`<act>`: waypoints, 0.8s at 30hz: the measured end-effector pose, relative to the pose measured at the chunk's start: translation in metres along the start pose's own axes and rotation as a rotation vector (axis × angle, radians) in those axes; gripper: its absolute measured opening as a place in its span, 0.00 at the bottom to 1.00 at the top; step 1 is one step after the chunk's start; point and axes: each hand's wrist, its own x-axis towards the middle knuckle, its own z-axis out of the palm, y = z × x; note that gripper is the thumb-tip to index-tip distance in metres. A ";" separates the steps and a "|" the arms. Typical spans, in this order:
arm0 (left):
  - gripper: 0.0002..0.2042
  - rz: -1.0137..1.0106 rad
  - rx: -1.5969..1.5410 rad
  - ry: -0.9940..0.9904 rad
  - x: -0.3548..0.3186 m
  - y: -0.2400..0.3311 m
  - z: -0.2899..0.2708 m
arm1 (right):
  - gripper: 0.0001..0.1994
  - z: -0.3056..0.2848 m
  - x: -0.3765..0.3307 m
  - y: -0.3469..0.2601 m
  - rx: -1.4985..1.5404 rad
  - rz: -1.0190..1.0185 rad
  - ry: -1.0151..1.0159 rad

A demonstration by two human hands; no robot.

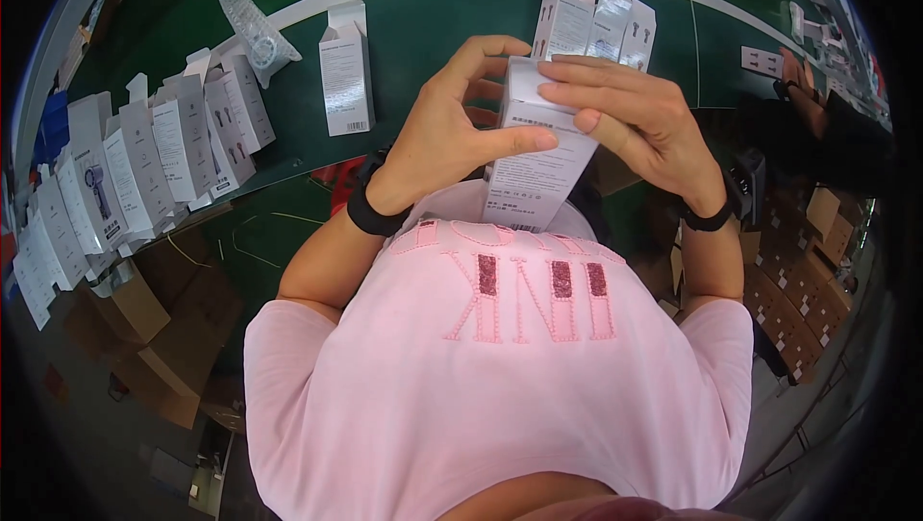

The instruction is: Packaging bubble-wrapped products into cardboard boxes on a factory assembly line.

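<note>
A tall white carton [543,161] with printed text on its face stands tilted in front of my chest. My left hand [457,117] grips its left side, thumb across the printed face and fingers behind. From the right, my right hand [639,117] holds the upper end, with fingers laid over the top and thumb at the front edge. The top looks folded over; whether it is fully closed, I cannot tell. Behind it on the green table [433,26] are several white cartons [572,26] with raised flaps, one with a silvery bubble-wrap pouch [609,26] sticking out.
A single carton [346,79] with its flap up stands left of my hands. Several more cartons [159,151] line the table's left edge, beside a bubble-wrapped item [260,40]. Another person's hand [803,88] is at far right near a flat carton [761,62]. Brown boxes [803,281] are stacked below.
</note>
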 end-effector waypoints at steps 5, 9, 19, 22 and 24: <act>0.32 -0.150 -0.042 -0.047 0.023 -0.010 0.002 | 0.27 0.015 -0.014 0.010 0.081 0.262 0.187; 0.53 -0.238 0.357 -0.292 0.095 -0.005 -0.030 | 0.26 -0.003 -0.051 0.067 0.661 0.619 0.440; 0.42 -0.231 1.682 0.285 0.350 -0.128 -0.153 | 0.19 -0.120 -0.230 0.431 0.627 0.909 1.442; 0.25 -0.163 1.558 0.283 0.343 -0.140 -0.144 | 0.25 -0.098 -0.277 0.489 0.750 1.230 1.283; 0.25 0.061 1.278 0.285 0.312 -0.129 -0.141 | 0.25 -0.094 -0.260 0.483 0.135 1.144 1.285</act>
